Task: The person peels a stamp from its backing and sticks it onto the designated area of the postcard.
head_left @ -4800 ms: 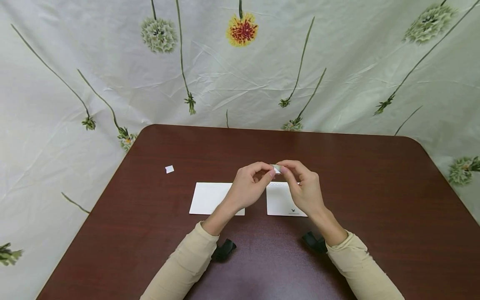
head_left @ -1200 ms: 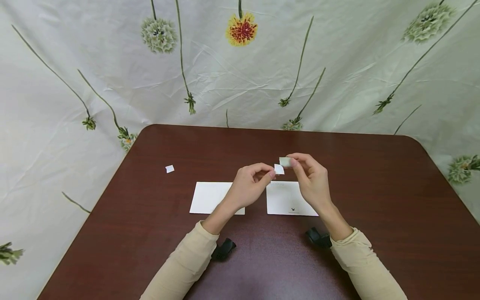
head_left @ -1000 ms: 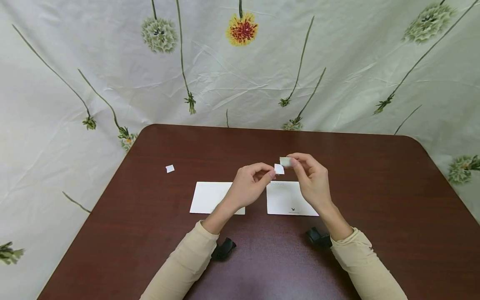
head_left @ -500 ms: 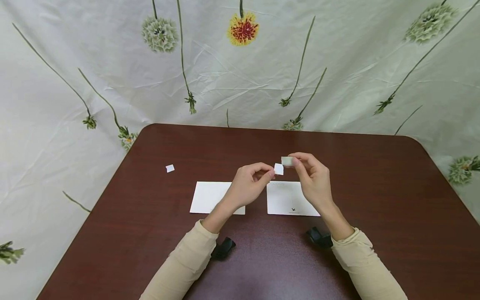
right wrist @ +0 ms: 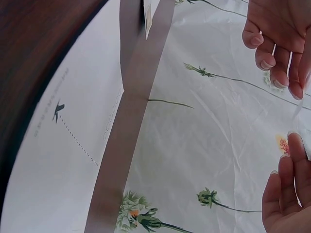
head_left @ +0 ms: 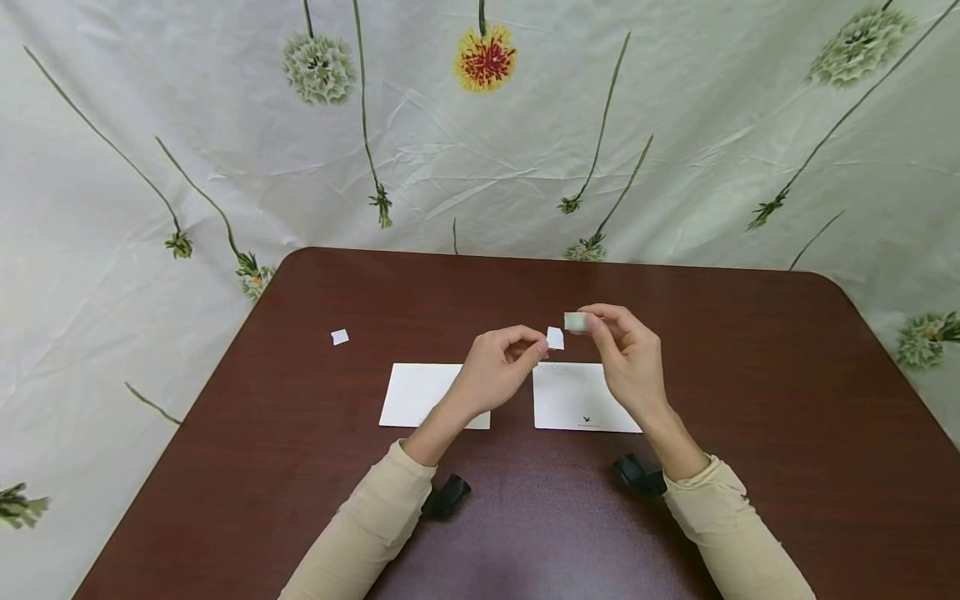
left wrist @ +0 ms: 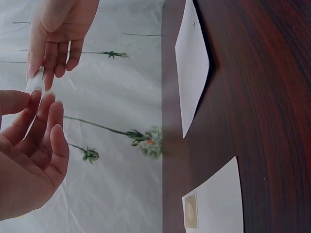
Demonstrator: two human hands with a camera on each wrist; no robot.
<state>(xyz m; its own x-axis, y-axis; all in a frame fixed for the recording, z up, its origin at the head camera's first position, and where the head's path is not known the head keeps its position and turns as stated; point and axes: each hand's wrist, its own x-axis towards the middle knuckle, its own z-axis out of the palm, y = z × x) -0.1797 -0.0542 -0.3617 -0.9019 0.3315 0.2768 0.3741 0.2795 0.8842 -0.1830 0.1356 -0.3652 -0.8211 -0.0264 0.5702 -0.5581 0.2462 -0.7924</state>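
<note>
Between thumb and index finger, my left hand (head_left: 498, 367) pinches a small white square of paper (head_left: 555, 338). My right hand (head_left: 630, 358) pinches a pale green postage stamp (head_left: 575, 322) just above and to the right of that paper. Both hands are raised over the far edge of a white envelope (head_left: 568, 400), which has a small bird print and a row of outlined boxes. A second white envelope (head_left: 420, 392) lies to its left, partly hidden by my left hand and wrist. The left wrist view shows a tan stamp (left wrist: 191, 212) on that second envelope's corner.
Another small white paper square (head_left: 340, 337) lies at the table's left. The dark red-brown table (head_left: 712, 333) has rounded far corners and meets a flower-printed white cloth (head_left: 420, 125). Black straps (head_left: 447, 497) sit at both wrists.
Earlier both hands pinched one small piece together. The right hand has drawn the stamp away up and right from the white paper, and the gap has widened slightly. The left hand has barely moved.
</note>
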